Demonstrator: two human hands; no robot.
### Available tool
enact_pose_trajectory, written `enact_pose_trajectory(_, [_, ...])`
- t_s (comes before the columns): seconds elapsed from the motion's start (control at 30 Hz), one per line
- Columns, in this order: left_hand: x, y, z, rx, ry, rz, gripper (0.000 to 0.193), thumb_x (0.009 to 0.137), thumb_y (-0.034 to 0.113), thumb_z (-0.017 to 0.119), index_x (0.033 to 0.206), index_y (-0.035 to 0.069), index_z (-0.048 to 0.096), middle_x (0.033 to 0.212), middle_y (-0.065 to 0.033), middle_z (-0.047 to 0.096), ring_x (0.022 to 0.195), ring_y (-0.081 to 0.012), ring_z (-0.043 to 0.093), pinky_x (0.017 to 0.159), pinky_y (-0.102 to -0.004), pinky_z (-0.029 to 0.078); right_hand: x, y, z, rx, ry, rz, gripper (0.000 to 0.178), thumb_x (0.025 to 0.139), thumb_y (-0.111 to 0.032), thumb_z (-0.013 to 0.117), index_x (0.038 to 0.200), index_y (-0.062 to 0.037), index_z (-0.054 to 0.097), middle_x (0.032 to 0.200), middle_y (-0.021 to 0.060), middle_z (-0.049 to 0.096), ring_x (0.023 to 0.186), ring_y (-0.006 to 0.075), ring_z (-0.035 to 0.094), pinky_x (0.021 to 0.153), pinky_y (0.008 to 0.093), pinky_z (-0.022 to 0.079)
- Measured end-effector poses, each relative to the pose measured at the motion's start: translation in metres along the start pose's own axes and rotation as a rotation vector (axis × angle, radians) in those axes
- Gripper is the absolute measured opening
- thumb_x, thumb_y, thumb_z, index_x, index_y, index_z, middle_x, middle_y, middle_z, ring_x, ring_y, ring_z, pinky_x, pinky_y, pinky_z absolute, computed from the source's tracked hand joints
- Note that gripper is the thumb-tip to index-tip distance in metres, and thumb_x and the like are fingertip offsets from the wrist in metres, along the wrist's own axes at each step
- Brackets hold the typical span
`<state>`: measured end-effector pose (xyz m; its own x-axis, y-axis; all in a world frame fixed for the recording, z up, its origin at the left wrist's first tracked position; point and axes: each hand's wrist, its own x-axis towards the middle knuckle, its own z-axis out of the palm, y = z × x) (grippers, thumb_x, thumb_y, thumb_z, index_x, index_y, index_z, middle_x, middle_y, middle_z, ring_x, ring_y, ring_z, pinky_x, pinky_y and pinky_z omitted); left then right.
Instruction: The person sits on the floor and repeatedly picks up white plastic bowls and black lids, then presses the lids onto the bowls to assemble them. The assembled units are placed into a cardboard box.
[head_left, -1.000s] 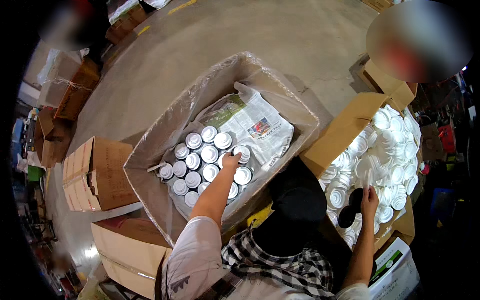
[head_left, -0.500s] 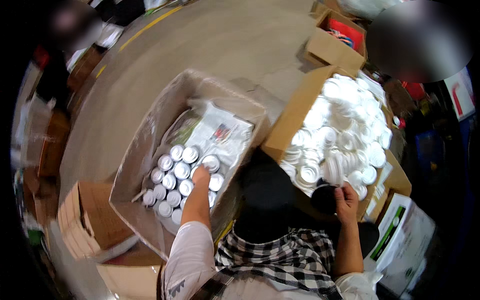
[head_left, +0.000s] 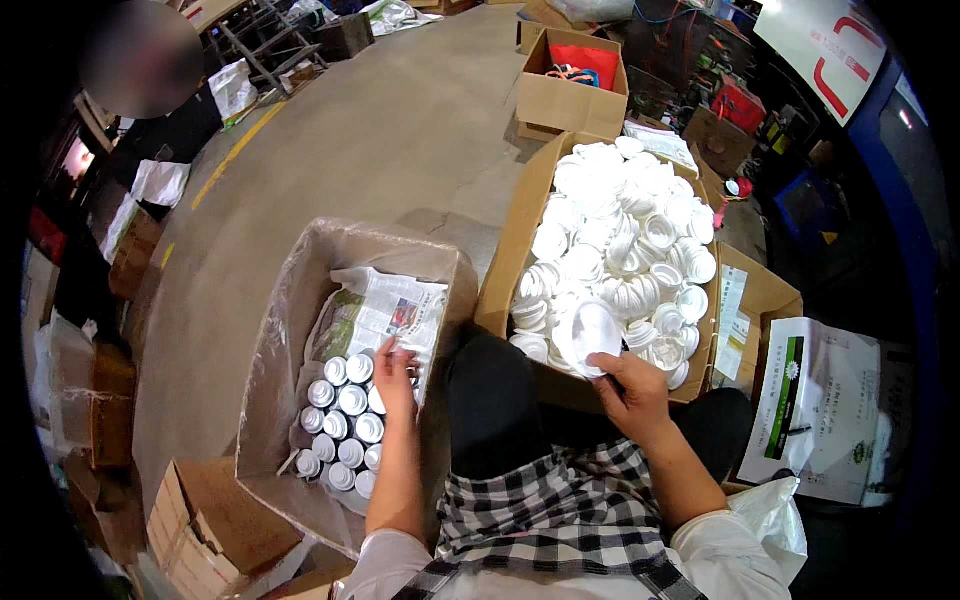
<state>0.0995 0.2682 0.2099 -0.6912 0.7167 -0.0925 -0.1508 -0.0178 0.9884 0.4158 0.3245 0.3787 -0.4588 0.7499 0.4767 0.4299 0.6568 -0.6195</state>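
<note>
My right hand (head_left: 635, 395) pinches the rim of a round, white, bowl-shaped plastic lid (head_left: 580, 330). It holds this above the near edge of a cardboard box heaped with white plastic lids (head_left: 600, 205). My left hand (head_left: 397, 372) is over the other box, its fingers apart and no object visible in them. Close beside that hand, dark cylinders with stepped white tops (head_left: 352, 400) stand upright in rows. My wrist and hand hide some of them. A printed newspaper sheet (head_left: 375, 305) lies at the far end of this box.
Clear plastic lines the left cardboard box (head_left: 262, 400). Beyond the lids stands a smaller carton (head_left: 570, 108) with a red lining. A white printed box (head_left: 825, 410) is at my right, a brown carton (head_left: 205, 520) at my lower left. My dark-clad legs lie between the boxes.
My left hand has lifted off a white-topped cylinder and opened. My right hand has moved left and now holds the white lid; a dark round shape beside it no longer shows. The view has shifted.
</note>
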Motion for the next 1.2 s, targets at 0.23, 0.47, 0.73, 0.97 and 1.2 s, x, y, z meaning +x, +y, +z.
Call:
enact_pose_trajectory(0.23, [-0.167,0.117,0.092,-0.728,-0.658,-0.378,0.053,0.092,0.040,0.040,0.135,0.011,0.027,0.130,-0.0117,0.040,0.110,-0.0252,0.047,0.088,-0.0436,0.043,-0.029,-0.018,0.010,0.507,0.322,0.098,0.014,0.084,-0.008,0.058,0.097,-0.0027,0.055,0.067,0.0056,0.055,0.058,0.0107,0.051,0.050,0.0259,0.039])
enact_pose_trajectory(0.47, [-0.188,0.124,0.120,-1.095,-0.654,-0.825,0.065,0.086,0.062,0.031,0.129,0.013,0.041,0.125,-0.0091,0.049,0.117,-0.0265,0.045,0.098,-0.0474,0.034,-0.054,-0.047,-0.025,0.406,0.191,-0.240,0.022,0.077,-0.011,0.063,0.097,-0.0019,0.059,0.090,0.0153,0.056,0.080,0.0257,0.056,0.074,0.0353,0.044])
enact_pose_trajectory(0.73, [-0.200,0.138,0.130,-1.162,-0.712,-0.828,0.054,0.087,0.044,0.040,0.127,0.007,0.040,0.129,-0.0143,0.045,0.119,-0.0315,0.043,0.100,-0.0525,0.031,-0.093,-0.007,-0.055,1.547,0.092,0.523,0.031,0.090,-0.018,0.052,0.111,0.0044,0.050,0.086,0.0094,0.060,0.077,0.0151,0.058,0.065,0.0298,0.049])
enact_pose_trajectory(0.97, [-0.208,0.155,0.128,-1.069,-0.804,-0.785,0.055,0.087,0.039,0.040,0.132,0.009,0.035,0.134,-0.0132,0.040,0.122,-0.0327,0.040,0.097,-0.0584,0.031,-0.095,-0.004,-0.044,1.275,-0.071,0.475,0.080,0.076,-0.020,0.069,0.138,-0.0028,0.020,0.117,0.0106,0.050,0.099,0.0181,0.053,0.086,0.0321,0.042])
enact_pose_trajectory(1.2, [-0.207,0.151,0.129,-0.981,-0.905,-0.934,0.056,0.088,0.044,0.036,0.133,0.011,0.034,0.133,-0.0125,0.040,0.120,-0.0328,0.042,0.091,-0.0613,0.036,-0.090,-0.017,-0.040,1.245,0.099,0.341,0.074,0.065,-0.029,0.077,0.125,-0.0014,0.042,0.125,0.0113,0.047,0.117,0.0218,0.044,0.101,0.0343,0.031])
